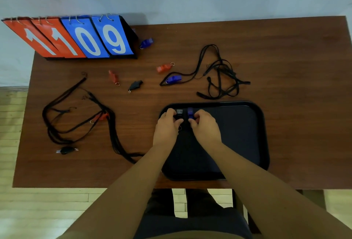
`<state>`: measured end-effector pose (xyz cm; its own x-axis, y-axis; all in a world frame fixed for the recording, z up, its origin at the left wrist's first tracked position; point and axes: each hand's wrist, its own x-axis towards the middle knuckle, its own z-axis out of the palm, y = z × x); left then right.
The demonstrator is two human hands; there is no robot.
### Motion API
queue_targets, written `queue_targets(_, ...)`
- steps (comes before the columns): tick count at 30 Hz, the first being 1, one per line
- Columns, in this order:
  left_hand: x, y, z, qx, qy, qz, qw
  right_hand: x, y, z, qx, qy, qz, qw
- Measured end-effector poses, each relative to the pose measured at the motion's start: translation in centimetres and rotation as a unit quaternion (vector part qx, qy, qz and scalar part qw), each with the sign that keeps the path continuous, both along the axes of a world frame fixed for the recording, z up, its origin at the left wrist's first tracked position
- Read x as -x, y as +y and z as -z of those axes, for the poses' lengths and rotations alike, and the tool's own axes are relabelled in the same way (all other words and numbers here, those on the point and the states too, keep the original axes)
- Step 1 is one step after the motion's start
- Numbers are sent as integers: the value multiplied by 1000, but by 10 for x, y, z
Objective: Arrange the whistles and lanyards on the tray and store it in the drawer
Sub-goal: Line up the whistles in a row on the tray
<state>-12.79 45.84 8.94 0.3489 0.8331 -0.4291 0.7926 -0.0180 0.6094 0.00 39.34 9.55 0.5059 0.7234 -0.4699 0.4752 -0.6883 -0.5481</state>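
Note:
A black tray (245,135) lies at the table's near right. Over its far-left corner my left hand (166,125) grips a black whistle (179,112), and my right hand (205,126) grips a blue whistle (190,112) beside it. Loose on the table lie two red whistles (163,67) (113,76), a black whistle (135,85), a blue whistle (173,79) and another blue whistle (146,43) by the scoreboard. A tangle of black lanyards (221,74) lies behind the tray. A second lanyard bundle (76,116) with a red whistle (102,117) lies at the left, and a black whistle (65,150) sits near it.
A flip scoreboard (76,37) reading 11 and 09 stands at the table's far left corner. The brown table (285,48) has its near edge just behind the tray. Wooden floor shows below and to the left.

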Motion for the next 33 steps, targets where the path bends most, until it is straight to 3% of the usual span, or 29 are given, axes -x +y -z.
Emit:
queue_targets(7, -10, 2, 0, 46, -34, 26, 998, -3, 1, 2, -6, 5, 9, 1000)
queue_targets(20, -1, 8, -10, 13, -30, 44, 999, -7, -4, -10, -5, -11, 19, 1000)
queue_targets(26, 61, 36, -46, -4, -2, 5, 1000, -2, 24, -44, -58, -19, -31, 998)
queue_targets(33, 176, 63, -57, -53, 68, -85, 993, 53, 103, -60, -78, -38, -156, 984)
